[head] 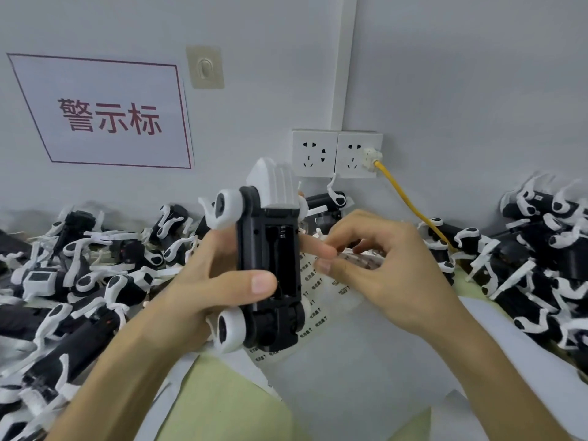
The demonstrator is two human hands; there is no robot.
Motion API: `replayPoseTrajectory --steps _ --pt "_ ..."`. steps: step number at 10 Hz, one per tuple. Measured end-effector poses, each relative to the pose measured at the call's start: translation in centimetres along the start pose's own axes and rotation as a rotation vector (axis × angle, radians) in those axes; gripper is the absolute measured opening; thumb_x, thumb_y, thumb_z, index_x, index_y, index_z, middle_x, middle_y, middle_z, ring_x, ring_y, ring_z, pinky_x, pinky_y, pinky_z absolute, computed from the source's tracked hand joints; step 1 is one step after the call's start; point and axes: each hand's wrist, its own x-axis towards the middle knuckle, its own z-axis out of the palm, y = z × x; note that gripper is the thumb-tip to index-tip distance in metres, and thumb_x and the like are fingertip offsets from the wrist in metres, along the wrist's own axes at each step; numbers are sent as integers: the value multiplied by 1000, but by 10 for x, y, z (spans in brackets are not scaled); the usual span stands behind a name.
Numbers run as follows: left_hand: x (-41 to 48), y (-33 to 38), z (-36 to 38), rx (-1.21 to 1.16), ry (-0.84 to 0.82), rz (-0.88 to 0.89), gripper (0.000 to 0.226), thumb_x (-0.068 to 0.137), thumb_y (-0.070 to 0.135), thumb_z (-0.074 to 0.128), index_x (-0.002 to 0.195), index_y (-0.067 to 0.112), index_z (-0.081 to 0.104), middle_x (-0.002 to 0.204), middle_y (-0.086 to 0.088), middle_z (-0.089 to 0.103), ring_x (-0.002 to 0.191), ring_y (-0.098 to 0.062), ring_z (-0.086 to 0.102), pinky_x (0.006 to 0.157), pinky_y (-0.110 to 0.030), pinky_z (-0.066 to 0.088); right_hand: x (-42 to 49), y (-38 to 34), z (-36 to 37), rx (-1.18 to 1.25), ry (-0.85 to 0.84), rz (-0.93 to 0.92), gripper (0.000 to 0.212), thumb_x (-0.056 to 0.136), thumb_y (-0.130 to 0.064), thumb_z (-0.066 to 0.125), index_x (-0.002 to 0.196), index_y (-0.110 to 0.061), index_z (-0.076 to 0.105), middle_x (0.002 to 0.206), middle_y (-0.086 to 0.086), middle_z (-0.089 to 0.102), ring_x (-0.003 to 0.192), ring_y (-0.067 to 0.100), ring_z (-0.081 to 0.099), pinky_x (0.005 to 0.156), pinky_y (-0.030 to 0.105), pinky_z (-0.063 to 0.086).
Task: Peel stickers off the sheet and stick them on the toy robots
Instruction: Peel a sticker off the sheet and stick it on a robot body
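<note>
Black toy robot (270,268), battery bay open, gripped upright by the left hand (203,281) above the middle of the surface (222,402), right hand (381,268) just beside it pinching a small sticker (359,261), sticker sheet (321,313) lying beneath, more robots (79,275) heaped along left and right edges

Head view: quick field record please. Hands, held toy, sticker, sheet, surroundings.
left hand: grips the toy robot, thumb across its front
toy robot: held upright above the table, open battery bay facing the camera
right hand: pinches a clear sticker beside the robot's right edge
sticker: not yet on the robot
sticker sheet: flat on the table under the hands
piles of toy robots: on both sides of the table
yellow cable: plugged into the right wall socket
</note>
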Motion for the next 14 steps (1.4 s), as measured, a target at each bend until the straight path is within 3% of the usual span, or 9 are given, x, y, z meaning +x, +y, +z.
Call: replayPoseTrajectory --steps 3,4,5,7,8,9,11,13,14 --pt "6 -8 -3 -46 26 -16 120 32 72 92 134 15 62 135 -17 65 126 -47 57 103 -64 40 -4 -4 1 81 93 39 24 78 -15 88 77 -32 70 91 -11 77 89 11 71 84 30 56" --pt "10 -8 -1 -114 47 -45 115 36 66 94 133 13 63 137 -19 64 117 -40 62 95 -52 46 -5 -4 3 87 159 16 22 77 -14 88 77 -31 73 90 -11 77 90 9 73 83 29 57" --pt "10 -2 3 -325 -176 10 71 64 41 91 127 15 70 136 -14 67 113 -31 70 82 -37 59 -4 -1 6 54 199 -42 20 77 -11 87 78 -27 75 91 -10 74 95 13 71 82 30 57" --pt "17 -5 5 -332 -153 -31 77 59 30 92 131 16 67 133 -8 70 123 -28 67 84 -35 61 -2 3 0 33 98 -122 18 83 -7 81 83 -23 75 100 -10 73 112 16 66 97 29 49" --pt "29 -11 3 -344 -74 -90 68 63 25 79 129 14 67 124 -9 74 112 -27 73 76 -35 63 -1 5 -9 203 12 -85 20 78 -4 67 86 -21 73 105 -9 76 115 14 67 99 26 50" --pt "39 -23 -2 -428 -60 -141 70 68 22 77 135 9 61 129 -17 70 117 -39 69 87 -49 61 1 9 -12 237 -40 -4 23 81 -9 64 94 -25 75 108 -10 76 111 6 68 94 20 50" --pt "49 -39 -4 -364 -10 -265 68 66 18 77 131 4 64 127 -15 72 114 -40 70 84 -46 62 1 34 4 -213 -293 105 33 84 -29 83 112 -43 71 116 -30 67 115 -10 58 96 16 41" --pt "47 -38 -11 -540 -28 -227 57 77 17 72 133 14 62 128 -21 70 114 -48 68 85 -54 60 0 46 15 -199 -223 54 32 79 -26 86 106 -40 75 116 -25 68 116 -4 61 101 18 43" --pt "47 -36 -13 -624 -9 -177 44 81 16 67 125 20 69 125 -27 69 111 -54 67 80 -54 60 0 47 17 -147 -155 28 29 80 -21 87 103 -37 78 114 -24 70 115 -3 62 97 6 38"
